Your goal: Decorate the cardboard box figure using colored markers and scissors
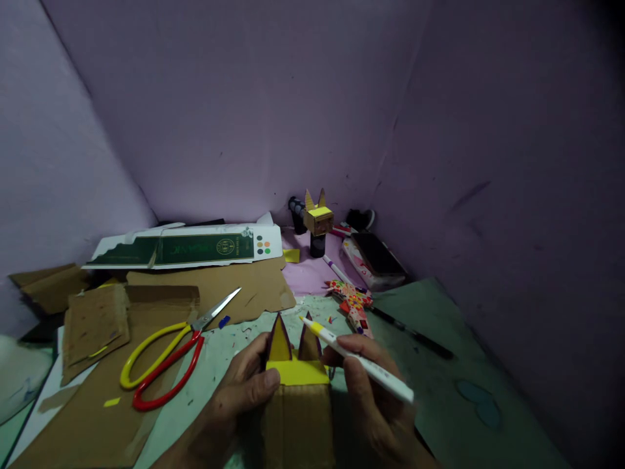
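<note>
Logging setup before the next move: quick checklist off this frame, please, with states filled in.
1. Left hand steadying the cardboard box, thumb at its yellow top panel: ok.
2. Right hand gripping the white marker: ok.
3. Marker uncapped, yellow tip end exposed: ok.
4. Marker tip touching the nearer pointed ear: cannot tell; they overlap in this view.
5. Scissors away from both hands: ok, lying off to the left.
6. Marker's cap within reach: cannot tell; I can't pick it out.

The cardboard box (pixel 299 420) hides part of the left grip (pixel 241 391) and is cut off below
</note>
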Demonstrator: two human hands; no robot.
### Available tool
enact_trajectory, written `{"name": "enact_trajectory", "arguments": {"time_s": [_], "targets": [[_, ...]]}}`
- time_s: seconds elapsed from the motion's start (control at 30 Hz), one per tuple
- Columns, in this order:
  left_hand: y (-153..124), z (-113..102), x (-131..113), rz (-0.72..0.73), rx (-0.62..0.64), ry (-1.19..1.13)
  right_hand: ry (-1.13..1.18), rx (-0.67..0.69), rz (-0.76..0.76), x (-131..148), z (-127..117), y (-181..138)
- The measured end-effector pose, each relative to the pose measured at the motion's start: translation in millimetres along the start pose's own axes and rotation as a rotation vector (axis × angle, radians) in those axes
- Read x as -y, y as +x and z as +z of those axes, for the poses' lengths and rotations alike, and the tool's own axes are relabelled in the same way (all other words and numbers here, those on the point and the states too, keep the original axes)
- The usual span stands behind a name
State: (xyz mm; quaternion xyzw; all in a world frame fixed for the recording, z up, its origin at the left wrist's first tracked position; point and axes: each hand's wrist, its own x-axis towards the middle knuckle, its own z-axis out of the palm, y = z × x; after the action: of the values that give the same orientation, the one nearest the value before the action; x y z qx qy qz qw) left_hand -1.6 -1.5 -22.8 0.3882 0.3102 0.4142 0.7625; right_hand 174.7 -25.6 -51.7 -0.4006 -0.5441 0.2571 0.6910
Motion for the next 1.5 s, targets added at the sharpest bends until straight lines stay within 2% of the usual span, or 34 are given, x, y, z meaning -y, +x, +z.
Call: {"name": "enact_trajectory", "arguments": {"time_s": [0.1,0.2,0.33,0.4,0.53,0.6,0.77,1.1,1.27,1.5], "targets": [[3,2,-6,-0.066,0.006,-0.04,-0.024,0.038,-0.068,-3,2,-4],[8,2,-13,-0.146,0.03,-0.005,0.01,-0.047,-0.02,-4,7,-5],[16,-2,-15,-0.225,0.101,0.02,0.034,-0.081,0.027,0,8,-2],[19,-4,-14,-0.226,0.125,0.023,0.019,-0.102,0.047,1,3,4],[26,-4,-13,-0.248,0.088,-0.018,0.009,-0.209,0.108,0,-16,21],[29,-3,-15,-0.276,0.079,-0.035,-0.018,-0.226,0.061,-2,-24,29],[35,0,-19,-0.305,0.103,-0.036,-0.159,-0.071,-0.055,-5,-29,32],[27,-1,-16,-0.232,0.081,-0.025,-0.338,0.237,-0.33,-6,-39,34],[27,0,-14,-0.216,0.106,-0.046,-0.378,0.282,-0.417,5,-35,41],[27,1,-12,-0.205,0.114,-0.043,-0.416,0.296,-0.41,10,-33,44]]}}
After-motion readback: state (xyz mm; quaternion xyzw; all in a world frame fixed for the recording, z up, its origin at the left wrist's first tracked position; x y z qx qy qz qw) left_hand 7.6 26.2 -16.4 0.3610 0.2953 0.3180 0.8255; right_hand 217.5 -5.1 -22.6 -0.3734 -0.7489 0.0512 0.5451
